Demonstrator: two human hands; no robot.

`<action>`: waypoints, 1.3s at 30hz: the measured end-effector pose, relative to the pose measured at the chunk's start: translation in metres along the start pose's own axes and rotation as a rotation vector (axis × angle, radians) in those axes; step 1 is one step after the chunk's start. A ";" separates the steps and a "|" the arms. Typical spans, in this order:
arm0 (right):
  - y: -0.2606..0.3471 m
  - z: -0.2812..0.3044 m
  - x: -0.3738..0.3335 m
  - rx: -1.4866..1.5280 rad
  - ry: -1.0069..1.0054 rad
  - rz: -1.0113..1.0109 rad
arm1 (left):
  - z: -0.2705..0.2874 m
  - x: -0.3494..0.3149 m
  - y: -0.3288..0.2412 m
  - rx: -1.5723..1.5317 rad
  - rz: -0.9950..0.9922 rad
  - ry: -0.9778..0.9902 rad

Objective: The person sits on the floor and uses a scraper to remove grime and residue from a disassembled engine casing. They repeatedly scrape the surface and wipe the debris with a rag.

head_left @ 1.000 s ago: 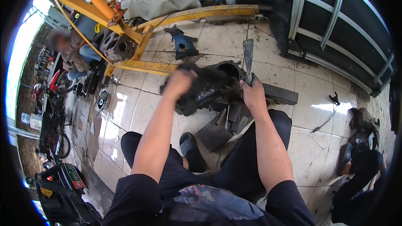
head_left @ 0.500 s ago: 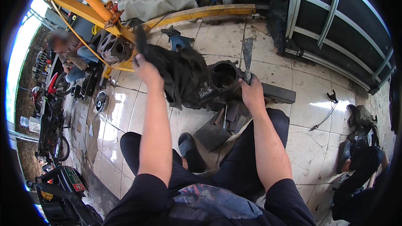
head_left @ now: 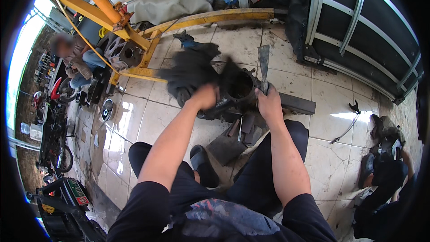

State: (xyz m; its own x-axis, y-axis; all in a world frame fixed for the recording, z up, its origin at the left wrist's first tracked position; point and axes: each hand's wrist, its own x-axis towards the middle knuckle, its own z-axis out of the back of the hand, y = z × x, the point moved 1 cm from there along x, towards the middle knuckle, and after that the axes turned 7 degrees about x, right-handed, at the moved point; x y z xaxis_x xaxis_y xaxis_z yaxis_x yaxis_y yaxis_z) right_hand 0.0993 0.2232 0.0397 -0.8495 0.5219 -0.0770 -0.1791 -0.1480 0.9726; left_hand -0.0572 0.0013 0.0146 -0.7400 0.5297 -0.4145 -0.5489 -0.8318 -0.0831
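In my right hand (head_left: 269, 101) a flat-bladed scraper (head_left: 264, 65) points away from me, its handle gripped and its blade up. That hand sits by the right rim of a dark, greasy metal housing (head_left: 239, 100) with a large round bore. My left hand (head_left: 207, 97), smeared by motion, grips a black cloth (head_left: 190, 69) over the housing's left side. The cloth is also blurred and hides much of that side. Below the housing, a thin metal tool (head_left: 240, 127) and dark blocks (head_left: 253, 126) lie on a dark plate (head_left: 226, 149).
A yellow hoist frame (head_left: 206, 19) stands beyond the housing. A dark beam (head_left: 295, 103) lies to its right. Further right are a fork-ended rod (head_left: 347, 127) on the tiles and another person's leg (head_left: 389, 170). A seated person (head_left: 83, 58) and motorcycles (head_left: 58, 148) are at left.
My left hand has swung right and toward me with the black cloth, from beside the hoist frame to the housing's left side. My right hand and the scraper have barely moved.
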 end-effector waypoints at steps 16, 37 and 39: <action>-0.017 0.018 0.010 -0.062 -0.065 0.033 | 0.141 -0.061 0.007 -0.708 0.396 -0.633; -0.020 0.018 0.007 -0.037 -0.036 -0.014 | 0.023 0.017 0.022 -0.402 0.120 -0.607; -0.026 0.003 0.012 0.031 0.015 -0.040 | -0.040 0.004 0.011 -0.343 0.080 -0.386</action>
State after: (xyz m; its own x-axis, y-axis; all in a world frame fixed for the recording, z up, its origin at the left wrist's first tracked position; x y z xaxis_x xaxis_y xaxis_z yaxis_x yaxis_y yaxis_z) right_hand 0.0956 0.2357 0.0136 -0.8494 0.5141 -0.1191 -0.1977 -0.1008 0.9751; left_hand -0.0509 -0.0122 -0.0247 -0.8993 0.4313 -0.0728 -0.3738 -0.8443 -0.3841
